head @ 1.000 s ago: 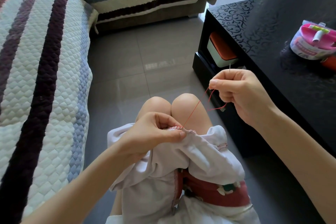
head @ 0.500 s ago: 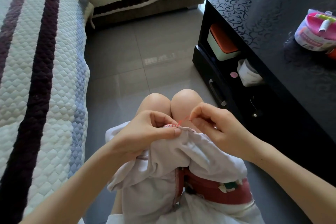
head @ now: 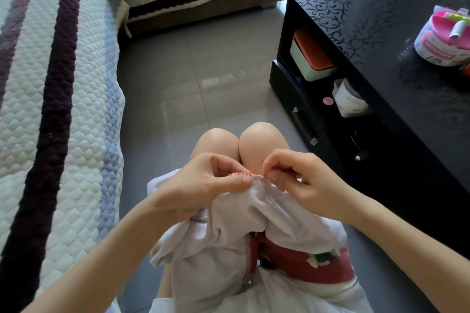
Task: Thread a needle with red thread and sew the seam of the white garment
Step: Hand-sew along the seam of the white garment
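Left fingers (head: 241, 182) pinch seam (head: 256, 177) — right fingers (head: 274, 175), just beside, pinch red thread (head: 255, 167).

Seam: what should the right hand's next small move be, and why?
Probably push in the next stitch just right of the red stitches. The right hand pinches the seam edge there, the left hand pinches the garment beside it, and the thread makes only a short loop.

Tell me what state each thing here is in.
white cloth garment: bunched on lap, seam partly stitched.
thin red thread: short slack loop above seam.
left hand: pinches the stitched seam.
right hand: pinches the thread's end.
orange-lidded pale box: lid on.
black table drawer: shut.
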